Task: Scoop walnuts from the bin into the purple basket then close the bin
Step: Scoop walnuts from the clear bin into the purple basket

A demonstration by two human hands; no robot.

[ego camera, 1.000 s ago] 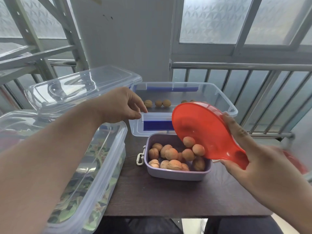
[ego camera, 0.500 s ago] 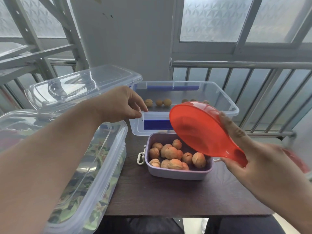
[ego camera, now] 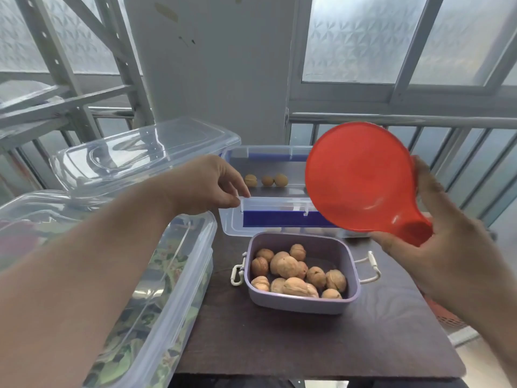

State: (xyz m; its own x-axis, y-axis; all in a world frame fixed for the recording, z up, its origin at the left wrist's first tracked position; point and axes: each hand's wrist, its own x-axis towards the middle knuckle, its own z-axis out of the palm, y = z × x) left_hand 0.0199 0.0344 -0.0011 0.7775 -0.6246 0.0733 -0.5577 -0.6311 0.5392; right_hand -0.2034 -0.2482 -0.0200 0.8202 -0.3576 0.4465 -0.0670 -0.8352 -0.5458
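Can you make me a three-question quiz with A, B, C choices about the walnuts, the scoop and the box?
1. Where is the purple basket?
A. In front of the clear bin
B. Inside the bin
C. On the floor

2. What colour is the scoop?
A. Blue
B. Red
C. Green

3. Is the bin open or closed?
A. Closed, lid on
B. Open
C. Tipped over

Answers:
1 A: the basket sits on the table on the near side of the bin.
2 B: the right hand holds a red scoop.
3 B: walnuts show through its open top, while the left hand touches its rim.
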